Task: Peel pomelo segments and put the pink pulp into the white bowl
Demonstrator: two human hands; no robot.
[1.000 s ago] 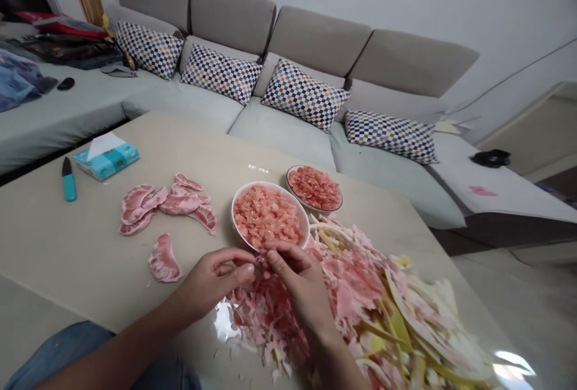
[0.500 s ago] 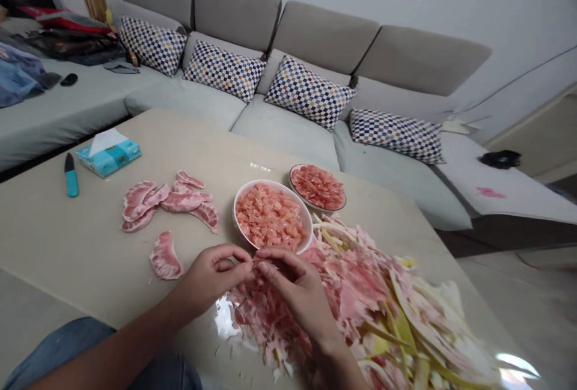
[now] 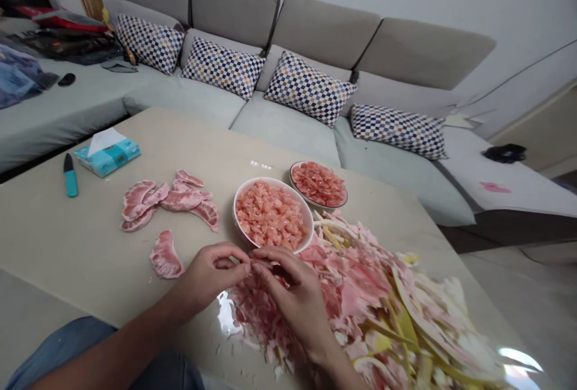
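My left hand (image 3: 220, 273) and my right hand (image 3: 291, 294) meet fingertip to fingertip just in front of a white bowl (image 3: 238, 231). Both are closed in a pinch on a small pinkish piece of pomelo, mostly hidden by the fingers. Peeled pomelo flesh (image 3: 270, 213) fills that bowl. Under and right of my right hand spreads a heap of pink pomelo membranes and yellow-green peel (image 3: 360, 288). One pomelo segment (image 3: 166, 256) lies alone left of my left hand, and several more pomelo segments (image 3: 180, 199) lie behind it.
A second, dark-rimmed bowl (image 3: 345, 201) with redder flesh stands behind the first. At the table's left lie a teal-handled knife (image 3: 71, 176) and a blue tissue pack (image 3: 110, 155). Beyond the table (image 3: 189, 137) is a grey sofa (image 3: 288, 128) with checkered cushions (image 3: 309, 88).
My fingertips have shifted slightly, still pinched together at the same spot before the bowl. The view has tilted a little; bowls, segments and peel heap lie as before.
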